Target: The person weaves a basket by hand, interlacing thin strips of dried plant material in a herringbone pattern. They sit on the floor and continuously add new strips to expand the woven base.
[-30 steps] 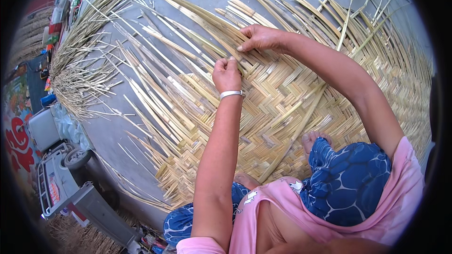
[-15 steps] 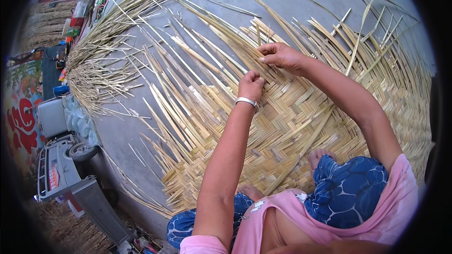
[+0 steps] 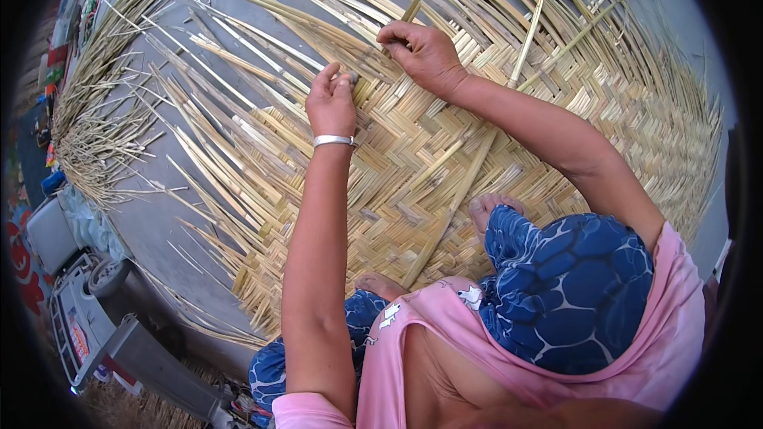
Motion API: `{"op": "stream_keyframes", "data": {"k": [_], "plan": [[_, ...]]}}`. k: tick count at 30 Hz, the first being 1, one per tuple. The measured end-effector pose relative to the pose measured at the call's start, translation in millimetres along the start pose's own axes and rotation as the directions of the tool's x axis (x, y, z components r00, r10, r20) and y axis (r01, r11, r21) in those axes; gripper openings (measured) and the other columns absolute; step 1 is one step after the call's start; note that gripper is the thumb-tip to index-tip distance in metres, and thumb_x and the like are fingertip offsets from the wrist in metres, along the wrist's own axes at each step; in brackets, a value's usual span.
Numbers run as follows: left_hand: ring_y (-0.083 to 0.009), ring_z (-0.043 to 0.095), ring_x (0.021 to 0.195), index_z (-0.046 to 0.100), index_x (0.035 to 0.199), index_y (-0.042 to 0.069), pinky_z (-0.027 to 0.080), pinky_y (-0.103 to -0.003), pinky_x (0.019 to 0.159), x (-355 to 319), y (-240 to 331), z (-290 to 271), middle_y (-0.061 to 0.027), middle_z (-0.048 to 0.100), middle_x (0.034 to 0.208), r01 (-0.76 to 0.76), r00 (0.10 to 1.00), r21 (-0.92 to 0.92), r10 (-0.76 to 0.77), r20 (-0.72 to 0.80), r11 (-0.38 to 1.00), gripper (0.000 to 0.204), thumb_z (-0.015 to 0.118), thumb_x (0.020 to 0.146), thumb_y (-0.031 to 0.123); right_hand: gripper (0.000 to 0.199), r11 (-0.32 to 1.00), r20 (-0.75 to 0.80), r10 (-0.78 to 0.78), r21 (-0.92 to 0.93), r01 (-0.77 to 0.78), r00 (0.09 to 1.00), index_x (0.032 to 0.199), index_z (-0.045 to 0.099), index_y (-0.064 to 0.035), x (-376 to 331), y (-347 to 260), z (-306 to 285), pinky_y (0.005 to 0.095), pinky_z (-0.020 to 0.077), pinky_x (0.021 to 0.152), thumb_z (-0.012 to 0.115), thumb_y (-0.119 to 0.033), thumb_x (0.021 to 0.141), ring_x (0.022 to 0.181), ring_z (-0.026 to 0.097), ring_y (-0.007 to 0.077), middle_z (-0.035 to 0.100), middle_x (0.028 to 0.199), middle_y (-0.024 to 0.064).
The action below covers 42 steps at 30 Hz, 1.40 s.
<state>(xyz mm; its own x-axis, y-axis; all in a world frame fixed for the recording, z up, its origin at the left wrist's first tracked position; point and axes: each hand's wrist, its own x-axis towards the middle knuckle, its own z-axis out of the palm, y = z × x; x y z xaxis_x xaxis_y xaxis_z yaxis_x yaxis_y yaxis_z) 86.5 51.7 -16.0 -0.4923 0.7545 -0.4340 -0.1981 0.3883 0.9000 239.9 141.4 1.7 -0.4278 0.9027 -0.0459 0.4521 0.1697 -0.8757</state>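
Note:
A large woven mat of flat bamboo strips (image 3: 445, 151) lies on the grey ground under me, its herringbone part near my knees and loose strip ends fanning out at the far side. My left hand (image 3: 332, 99), with a silver bangle on the wrist, pinches a strip end at the weave's edge. My right hand (image 3: 421, 52) grips another strip (image 3: 409, 12) a little farther out and to the right. One long loose strip (image 3: 453, 206) lies diagonally across the woven part. My bare feet (image 3: 489, 210) rest on the mat.
A heap of thin loose bamboo strips (image 3: 99, 127) lies at the left on the grey concrete (image 3: 159, 222). A grey wheeled cart (image 3: 87, 310) stands at the lower left. Colourful items line the far left edge.
The view has tilted and drawn closer to the mat. Both hands have shifted slightly along the weave's edge and stay on strips there.

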Motion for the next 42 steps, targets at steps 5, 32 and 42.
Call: {"op": "stream_keyframes", "data": {"k": [5, 32, 42], "plan": [[-0.0298, 0.053, 0.105, 0.054, 0.118, 0.004, 0.041, -0.04, 0.088, -42.1, -11.1, -8.2, -0.0132, 0.055, 0.112, -0.385, 0.86, 0.765, 0.501, 0.094, 0.517, 0.034, 0.057, 0.085, 0.009, 0.012, 0.959, -0.032, -0.112, -0.265, 0.1, 0.993, 0.093, 0.066, -0.0157, -8.0, 14.5, -4.4, 0.0321, 0.0496, 0.064, 0.06, -0.017, 0.083, 0.075, 0.061, 0.0222, 0.065, 0.08, 0.0043], [-0.0323, 0.059, 0.092, 0.056, 0.113, 0.006, 0.049, -0.038, 0.078, -14.7, 23.4, 47.7, -0.0141, 0.055, 0.11, -0.501, 0.86, 0.692, 0.386, 0.333, 0.52, 0.033, 0.061, 0.082, 0.016, 0.015, 0.805, 0.197, 0.334, 0.45, -0.387, 0.922, 0.102, 0.06, -0.0077, 15.1, 24.5, -43.3, 0.0186, 0.0453, 0.06, 0.052, -0.007, 0.089, 0.067, 0.053, 0.0021, 0.063, 0.086, -0.0014], [-0.0284, 0.063, 0.065, 0.069, 0.08, 0.005, 0.05, -0.037, 0.066, 3.3, 44.6, 88.0, -0.0158, 0.065, 0.072, -0.199, 0.979, 0.736, 0.158, 0.126, 0.647, 0.021, 0.067, 0.079, 0.026, 0.036, 0.998, 0.13, 0.011, 0.058, -0.018, 0.991, 0.115, 0.057, -0.0023, 56.4, 34.3, -76.2, 0.0284, 0.0464, 0.082, 0.055, -0.028, 0.09, 0.094, 0.059, 0.0142, 0.063, 0.099, 0.0082]]}}
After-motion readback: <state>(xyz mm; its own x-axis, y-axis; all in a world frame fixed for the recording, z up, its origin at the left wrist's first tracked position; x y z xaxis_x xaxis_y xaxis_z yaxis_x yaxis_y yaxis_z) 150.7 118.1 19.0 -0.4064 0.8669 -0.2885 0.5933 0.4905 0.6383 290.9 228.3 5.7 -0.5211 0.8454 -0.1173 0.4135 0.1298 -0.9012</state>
